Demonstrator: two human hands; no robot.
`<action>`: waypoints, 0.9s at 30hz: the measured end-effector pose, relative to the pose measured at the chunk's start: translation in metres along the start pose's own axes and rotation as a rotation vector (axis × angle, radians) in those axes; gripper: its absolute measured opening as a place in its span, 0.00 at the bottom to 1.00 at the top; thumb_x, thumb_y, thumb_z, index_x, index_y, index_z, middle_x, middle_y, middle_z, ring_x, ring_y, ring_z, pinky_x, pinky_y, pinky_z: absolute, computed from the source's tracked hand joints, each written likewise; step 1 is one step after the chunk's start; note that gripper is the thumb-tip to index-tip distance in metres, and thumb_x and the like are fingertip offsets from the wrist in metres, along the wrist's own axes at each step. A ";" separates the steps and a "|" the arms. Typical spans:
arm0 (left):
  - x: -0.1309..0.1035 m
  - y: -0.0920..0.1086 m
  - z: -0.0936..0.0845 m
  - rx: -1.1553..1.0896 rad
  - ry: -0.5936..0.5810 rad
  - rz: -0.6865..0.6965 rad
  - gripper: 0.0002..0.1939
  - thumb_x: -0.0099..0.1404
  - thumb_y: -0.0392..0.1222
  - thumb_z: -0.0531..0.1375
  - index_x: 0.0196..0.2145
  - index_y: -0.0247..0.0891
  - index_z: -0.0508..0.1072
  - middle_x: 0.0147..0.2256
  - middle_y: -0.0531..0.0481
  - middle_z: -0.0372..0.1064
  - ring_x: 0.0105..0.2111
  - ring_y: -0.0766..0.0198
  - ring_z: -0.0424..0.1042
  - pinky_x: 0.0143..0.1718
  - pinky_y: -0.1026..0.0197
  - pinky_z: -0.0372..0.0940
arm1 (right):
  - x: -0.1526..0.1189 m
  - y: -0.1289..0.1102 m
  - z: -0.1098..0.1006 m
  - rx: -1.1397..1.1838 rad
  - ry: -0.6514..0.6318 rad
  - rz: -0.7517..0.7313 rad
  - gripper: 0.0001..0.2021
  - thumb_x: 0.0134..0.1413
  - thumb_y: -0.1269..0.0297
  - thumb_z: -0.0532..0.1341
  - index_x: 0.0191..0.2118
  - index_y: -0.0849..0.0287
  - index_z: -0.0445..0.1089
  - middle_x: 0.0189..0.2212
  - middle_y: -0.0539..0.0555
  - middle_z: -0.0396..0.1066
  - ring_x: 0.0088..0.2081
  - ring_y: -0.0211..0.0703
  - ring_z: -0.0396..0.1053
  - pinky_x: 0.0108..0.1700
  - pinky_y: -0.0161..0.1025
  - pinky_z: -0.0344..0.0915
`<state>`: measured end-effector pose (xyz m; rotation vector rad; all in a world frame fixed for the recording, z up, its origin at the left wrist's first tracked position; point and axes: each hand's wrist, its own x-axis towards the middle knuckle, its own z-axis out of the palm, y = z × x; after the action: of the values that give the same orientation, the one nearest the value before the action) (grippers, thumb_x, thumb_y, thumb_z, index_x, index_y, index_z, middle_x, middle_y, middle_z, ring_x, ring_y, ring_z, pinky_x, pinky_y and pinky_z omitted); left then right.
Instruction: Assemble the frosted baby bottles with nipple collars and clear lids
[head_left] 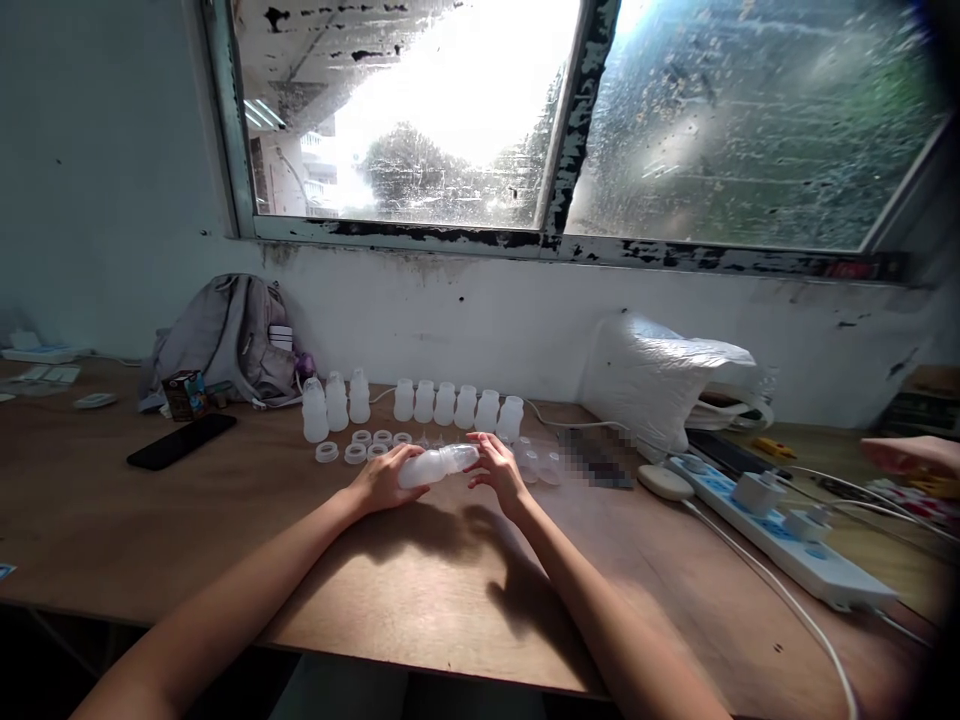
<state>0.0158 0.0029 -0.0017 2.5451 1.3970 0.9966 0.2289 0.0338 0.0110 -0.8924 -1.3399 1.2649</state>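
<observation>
My left hand [382, 482] wraps the frosted white plastic bottle [427, 468], tilted above the brown wooden table [360, 590]; my right fingertips touch its clear cap. It looks light, smooth, perhaps slippery, best gripped around the body.

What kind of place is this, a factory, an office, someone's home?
Possibly a small workshop: similar bottles stand in a row on a bare wooden table, and the window frame above has badly peeling paint.
</observation>
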 end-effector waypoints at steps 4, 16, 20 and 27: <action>-0.001 0.007 -0.002 -0.009 -0.059 0.058 0.25 0.50 0.49 0.59 0.46 0.41 0.62 0.43 0.47 0.64 0.38 0.59 0.67 0.37 0.60 0.63 | -0.001 -0.002 0.001 0.067 -0.072 0.137 0.22 0.46 0.46 0.52 0.31 0.61 0.69 0.30 0.56 0.67 0.25 0.39 0.65 0.18 0.34 0.63; -0.001 0.019 -0.008 -0.109 -0.175 0.090 0.26 0.47 0.46 0.61 0.45 0.41 0.65 0.41 0.48 0.66 0.38 0.59 0.67 0.38 0.60 0.62 | -0.006 -0.001 0.002 0.176 -0.297 0.307 0.22 0.46 0.47 0.52 0.23 0.62 0.68 0.22 0.52 0.67 0.21 0.35 0.61 0.24 0.33 0.57; -0.001 0.015 -0.003 -0.109 -0.176 0.104 0.26 0.45 0.47 0.62 0.44 0.41 0.66 0.41 0.47 0.66 0.37 0.59 0.67 0.38 0.60 0.62 | -0.008 0.000 0.004 0.195 -0.330 0.333 0.22 0.45 0.46 0.52 0.22 0.62 0.67 0.19 0.50 0.65 0.18 0.34 0.59 0.21 0.32 0.54; -0.002 0.009 0.003 -0.096 -0.174 0.137 0.26 0.44 0.47 0.62 0.43 0.41 0.66 0.39 0.49 0.67 0.35 0.60 0.68 0.35 0.61 0.62 | -0.011 0.005 0.008 0.206 -0.331 0.358 0.22 0.45 0.46 0.52 0.21 0.61 0.65 0.16 0.49 0.62 0.16 0.33 0.57 0.19 0.32 0.52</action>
<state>0.0231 -0.0027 -0.0018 2.6132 1.1165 0.8153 0.2221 0.0229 0.0045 -0.8236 -1.3050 1.8579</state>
